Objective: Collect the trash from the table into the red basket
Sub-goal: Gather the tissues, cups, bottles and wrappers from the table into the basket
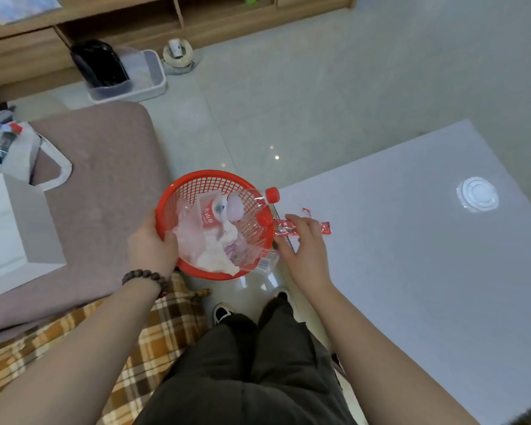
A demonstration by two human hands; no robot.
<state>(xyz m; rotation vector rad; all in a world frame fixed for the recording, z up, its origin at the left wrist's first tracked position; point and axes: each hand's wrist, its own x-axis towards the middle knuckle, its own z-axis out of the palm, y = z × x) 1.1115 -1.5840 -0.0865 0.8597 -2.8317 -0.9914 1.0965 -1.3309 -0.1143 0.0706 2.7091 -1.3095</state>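
Pale floor tiles and a grey worktop (411, 271) fill the view, with a brown couch on the left. At the worktop's near-left corner the right hand (304, 250) lies over a crinkled red wrapper (285, 227), fingers curled down on it; whether the grip has closed on it or merely presses it towards the edge, I cannot tell. One end of the wrapper pokes out past the fingers, and a small red scrap (306, 211) lies just beside it. The left hand (152, 243) has a closed grip on the rim of the red basket (193, 179), held off the worktop with its far side against the corner.

Most of the job looks done: the basket already holds a clear bottle with a red cap (272, 194), a second red cap, crumpled tissue (218, 256) and clear plastic wrap. Left on the worktop are the wrapper, the scrap, and a clear round lid (477, 194) well apart towards the far right.

Nothing blocks the short sweep into the basket. The bottle's neck juts over the rim near the wrapper and could get nudged. On the couch stand a white bag (13, 228) and a tote with a dark bottle.
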